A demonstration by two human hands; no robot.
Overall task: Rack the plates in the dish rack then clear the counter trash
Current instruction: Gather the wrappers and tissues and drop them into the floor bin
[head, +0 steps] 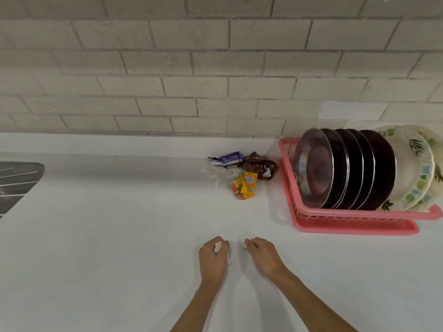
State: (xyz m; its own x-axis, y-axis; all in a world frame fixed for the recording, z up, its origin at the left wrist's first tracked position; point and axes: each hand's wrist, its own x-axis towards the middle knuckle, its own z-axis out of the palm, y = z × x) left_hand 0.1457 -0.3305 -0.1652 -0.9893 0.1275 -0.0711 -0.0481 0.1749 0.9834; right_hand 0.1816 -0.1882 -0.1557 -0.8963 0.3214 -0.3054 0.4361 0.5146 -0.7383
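A pink dish rack (pixel 354 215) stands at the right of the white counter. Several steel plates (pixel 318 168) and patterned white plates (pixel 417 164) stand upright in it. Left of the rack lies a heap of trash: a blue wrapper (pixel 226 158), a brown wrapper (pixel 260 167), a yellow packet (pixel 244 189) and torn white paper (pixel 215 174). Near the front, my left hand (pixel 213 257) grips crumpled white paper. My right hand (pixel 262 254) is beside it, fingertips pinching a small white scrap on the counter.
A grey ribbed metal surface (pixel 16 180) shows at the left edge. A pale brick-tiled wall (pixel 191 68) runs behind the white counter (pixel 119 236).
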